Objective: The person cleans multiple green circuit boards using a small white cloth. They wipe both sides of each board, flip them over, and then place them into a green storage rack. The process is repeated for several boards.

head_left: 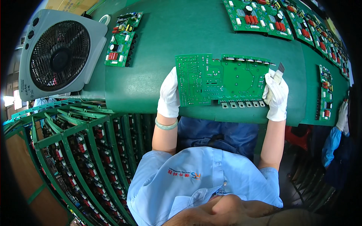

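A green circuit board (211, 81) is held up over the table, its solder side facing me. A row of metal-tabbed parts sticks out along its lower right edge, and another row runs along its upper right. My left hand (169, 92), in a white glove, grips the board's left edge, with the fingers hidden behind it. At the right edge my right hand (277, 92), gloved too, is closed on the board. A small flat tool (279, 71) with a pale body and dark grey end, perhaps a brush, juts up from the same right hand.
A grey fan (60, 54) stands at the left beside a populated circuit board (120, 47). More boards (260, 19) line the far right of the green table (162, 41). A green rack (90, 139) full of boards stands lower left. Another person's gloved hand (342, 116) shows at far right.
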`<state>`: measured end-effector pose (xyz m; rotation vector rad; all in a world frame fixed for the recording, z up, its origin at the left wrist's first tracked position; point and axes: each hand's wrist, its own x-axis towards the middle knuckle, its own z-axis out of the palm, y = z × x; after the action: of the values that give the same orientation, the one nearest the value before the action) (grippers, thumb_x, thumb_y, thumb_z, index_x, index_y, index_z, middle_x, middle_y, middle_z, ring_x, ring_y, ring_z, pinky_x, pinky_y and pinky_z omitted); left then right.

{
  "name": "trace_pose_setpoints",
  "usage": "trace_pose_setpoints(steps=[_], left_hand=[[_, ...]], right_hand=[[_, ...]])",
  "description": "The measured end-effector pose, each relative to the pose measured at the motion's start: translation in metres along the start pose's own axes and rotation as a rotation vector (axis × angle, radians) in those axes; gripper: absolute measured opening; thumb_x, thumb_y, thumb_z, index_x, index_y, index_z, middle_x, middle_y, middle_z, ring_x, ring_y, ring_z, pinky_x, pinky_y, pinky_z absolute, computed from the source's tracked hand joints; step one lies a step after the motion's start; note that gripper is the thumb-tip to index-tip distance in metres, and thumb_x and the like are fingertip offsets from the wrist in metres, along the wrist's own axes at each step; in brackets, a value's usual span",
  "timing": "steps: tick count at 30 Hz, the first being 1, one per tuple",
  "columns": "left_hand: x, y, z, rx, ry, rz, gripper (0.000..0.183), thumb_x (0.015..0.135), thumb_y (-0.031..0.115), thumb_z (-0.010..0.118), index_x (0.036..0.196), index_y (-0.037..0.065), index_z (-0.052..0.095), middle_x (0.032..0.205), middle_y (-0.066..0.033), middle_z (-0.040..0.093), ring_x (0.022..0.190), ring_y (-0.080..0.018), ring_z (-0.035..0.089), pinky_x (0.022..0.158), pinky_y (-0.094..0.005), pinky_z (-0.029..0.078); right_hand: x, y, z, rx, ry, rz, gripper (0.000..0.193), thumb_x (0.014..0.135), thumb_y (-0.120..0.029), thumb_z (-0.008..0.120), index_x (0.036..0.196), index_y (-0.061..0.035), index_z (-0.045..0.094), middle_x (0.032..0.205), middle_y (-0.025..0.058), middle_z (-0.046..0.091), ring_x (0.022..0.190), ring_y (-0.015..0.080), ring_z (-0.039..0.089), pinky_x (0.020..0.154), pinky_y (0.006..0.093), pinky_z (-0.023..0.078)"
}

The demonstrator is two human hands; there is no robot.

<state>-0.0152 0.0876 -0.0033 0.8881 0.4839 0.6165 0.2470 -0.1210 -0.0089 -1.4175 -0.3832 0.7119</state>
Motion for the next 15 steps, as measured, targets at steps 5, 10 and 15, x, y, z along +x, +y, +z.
trace_pose_setpoints(steps=[5,10,15], left_hand=[[0.0003,-0.0001,-0.0002,-0.036,0.01,0.002,0.047,0.108,0.038,0.041,0.132,0.0,0.055,0.117,-0.0083,0.066,0.099,-0.0144,0.064,0.086,-0.0289,0.054],[-0.0002,0.0008,0.0013,-0.041,0.002,0.0,0.045,0.108,0.036,0.042,0.133,0.0,0.054,0.118,-0.0079,0.065,0.1,-0.0137,0.063,0.087,-0.0286,0.053],[0.0016,0.0006,0.0026,-0.082,-0.009,0.008,0.047,0.109,0.039,0.04,0.132,0.001,0.056,0.12,-0.0107,0.066,0.102,-0.0182,0.065,0.088,-0.0314,0.055]], right_hand=[[0.0006,0.0002,-0.0007,-0.026,-0.009,0.006,0.039,0.097,-0.016,0.064,0.126,0.0084,0.06,0.064,-0.0002,0.055,0.046,0.006,0.045,0.044,0.0205,0.035],[-0.0005,-0.0022,0.0005,-0.01,-0.002,-0.003,0.036,0.095,-0.015,0.067,0.123,0.0074,0.063,0.065,0.0001,0.056,0.048,0.0065,0.047,0.046,0.0213,0.036],[-0.0038,-0.0063,0.0019,0.04,-0.006,0.029,0.036,0.094,-0.014,0.067,0.123,0.0071,0.064,0.067,0.0002,0.058,0.05,0.0065,0.049,0.047,0.0214,0.036]])
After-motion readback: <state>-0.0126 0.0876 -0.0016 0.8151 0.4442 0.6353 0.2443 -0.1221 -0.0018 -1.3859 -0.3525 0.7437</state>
